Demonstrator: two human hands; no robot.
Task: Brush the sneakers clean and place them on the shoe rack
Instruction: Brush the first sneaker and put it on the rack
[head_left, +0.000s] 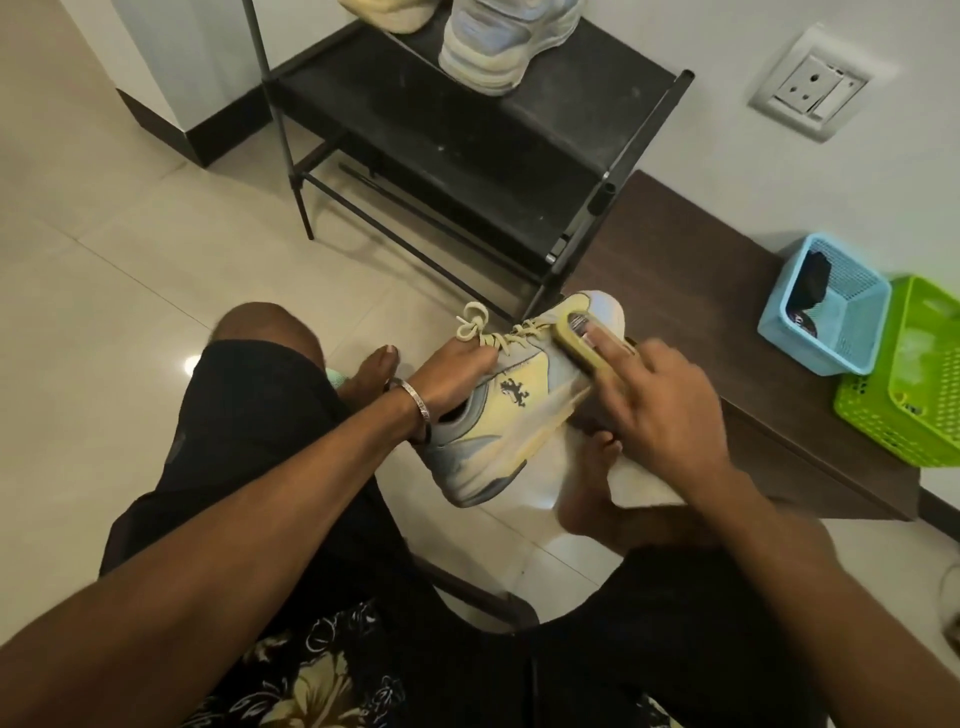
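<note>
Both forearms reach out from the lap: the left hand (447, 379) grips the sneaker (519, 395) by its collar, the right hand (660, 395) clasps a brush (582, 343) against its toe side. Beyond stands the shoe rack (467, 156), another sneaker (498, 41) already on top.

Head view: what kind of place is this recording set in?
Probably a home entryway or hall. A black shoe rack holding a sneaker stands on the tiled floor against a white wall with a socket, beside a low wooden bench carrying plastic baskets.
</note>
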